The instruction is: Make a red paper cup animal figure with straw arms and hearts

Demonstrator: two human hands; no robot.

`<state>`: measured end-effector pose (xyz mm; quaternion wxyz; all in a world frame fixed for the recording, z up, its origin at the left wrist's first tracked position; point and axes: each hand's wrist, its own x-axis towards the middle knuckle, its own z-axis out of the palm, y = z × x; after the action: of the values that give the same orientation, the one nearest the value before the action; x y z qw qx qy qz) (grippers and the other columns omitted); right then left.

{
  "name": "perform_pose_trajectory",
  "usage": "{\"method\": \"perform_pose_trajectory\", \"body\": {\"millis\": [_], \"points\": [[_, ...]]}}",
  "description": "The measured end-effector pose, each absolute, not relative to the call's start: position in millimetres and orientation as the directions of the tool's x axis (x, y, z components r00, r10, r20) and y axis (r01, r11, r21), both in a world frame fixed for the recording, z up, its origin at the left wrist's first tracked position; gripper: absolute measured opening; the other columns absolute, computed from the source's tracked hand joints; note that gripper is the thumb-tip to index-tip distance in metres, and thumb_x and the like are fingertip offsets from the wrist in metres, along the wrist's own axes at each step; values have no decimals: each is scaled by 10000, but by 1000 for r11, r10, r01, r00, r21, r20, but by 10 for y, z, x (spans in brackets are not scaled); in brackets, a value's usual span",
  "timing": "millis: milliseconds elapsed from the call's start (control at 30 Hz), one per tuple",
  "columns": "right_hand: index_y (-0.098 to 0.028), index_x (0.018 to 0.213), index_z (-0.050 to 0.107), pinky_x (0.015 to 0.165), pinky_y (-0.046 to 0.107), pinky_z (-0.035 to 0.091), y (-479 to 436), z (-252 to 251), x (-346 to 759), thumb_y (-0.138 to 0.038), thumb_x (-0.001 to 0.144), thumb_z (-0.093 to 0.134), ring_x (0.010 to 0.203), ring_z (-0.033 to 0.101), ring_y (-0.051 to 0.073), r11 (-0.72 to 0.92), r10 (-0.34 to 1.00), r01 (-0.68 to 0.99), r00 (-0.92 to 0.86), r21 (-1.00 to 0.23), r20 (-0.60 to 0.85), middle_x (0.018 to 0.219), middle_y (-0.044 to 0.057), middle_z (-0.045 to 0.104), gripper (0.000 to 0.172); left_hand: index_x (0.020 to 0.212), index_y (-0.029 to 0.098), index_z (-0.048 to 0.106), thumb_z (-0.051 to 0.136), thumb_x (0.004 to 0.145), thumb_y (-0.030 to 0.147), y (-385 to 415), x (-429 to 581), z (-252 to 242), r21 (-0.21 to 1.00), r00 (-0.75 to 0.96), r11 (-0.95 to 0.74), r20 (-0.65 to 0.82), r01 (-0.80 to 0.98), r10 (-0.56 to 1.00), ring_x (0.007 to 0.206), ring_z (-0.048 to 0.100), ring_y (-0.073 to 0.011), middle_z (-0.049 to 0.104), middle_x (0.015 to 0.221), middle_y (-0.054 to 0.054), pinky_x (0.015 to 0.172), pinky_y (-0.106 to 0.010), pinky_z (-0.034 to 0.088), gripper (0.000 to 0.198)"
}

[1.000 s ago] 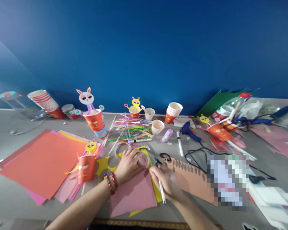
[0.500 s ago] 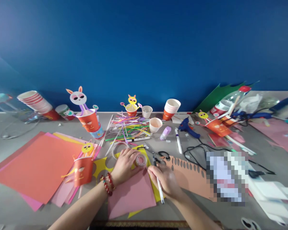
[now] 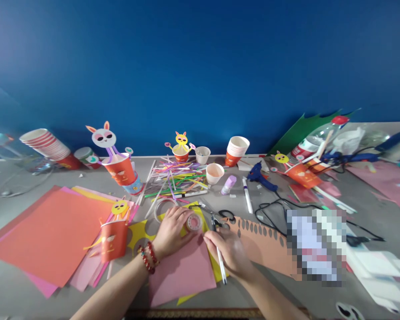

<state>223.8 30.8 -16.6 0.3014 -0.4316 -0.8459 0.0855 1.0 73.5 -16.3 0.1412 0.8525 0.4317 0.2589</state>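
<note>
My left hand [image 3: 173, 231], with beaded bracelets at the wrist, grips the near-left side of a small round roll of tape [image 3: 194, 222] and presses it onto a pink paper sheet [image 3: 183, 278]. My right hand [image 3: 228, 249] is closed around a slim white pen [image 3: 222, 266], close to the roll's right side. The pen slants across the hand; its writing point cannot be made out. Under the pink sheet lies yellow paper [image 3: 205, 215] with round cut-outs. Scissors [image 3: 227, 216] rest just beyond my right hand, partly hidden.
An orange paper cup with a yellow animal figure [image 3: 114, 242] stands on the left by stacked coloured paper [image 3: 50, 235]. Coloured sticks [image 3: 176, 178], a glue stick [image 3: 229, 185], a marker [image 3: 247, 195] and a blue glue gun [image 3: 260, 177] lie behind. Orange paper with holes [image 3: 263, 249] is at right.
The view has shifted slightly. Both hands keep nearly the same place and hold, with the tape roll and pen showing no clear movement on the paper.
</note>
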Motion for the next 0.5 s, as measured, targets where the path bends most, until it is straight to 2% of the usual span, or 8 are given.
{"method": "perform_pose_trajectory", "body": {"millis": [167,500], "points": [[-191,948,649,612,273,406,296,-149,2248,-154,980,463,651,607,192,609,789,678,-464,-413,402,658,34,615,191,1283,203,561,658,873,382,745,27,-192,444,494,-573,291,689,819,1097,591,-317,665,1216,-125,931,-479,470,458],[-188,912,656,583,271,408,292,-138,2226,-166,987,460,612,601,188,603,792,679,-449,-419,414,625,31,595,211,1259,207,593,667,869,377,736,39,-169,436,484,-561,284,704,828,1075,595,-309,661,1194,-119,913,-477,484,432]]}}
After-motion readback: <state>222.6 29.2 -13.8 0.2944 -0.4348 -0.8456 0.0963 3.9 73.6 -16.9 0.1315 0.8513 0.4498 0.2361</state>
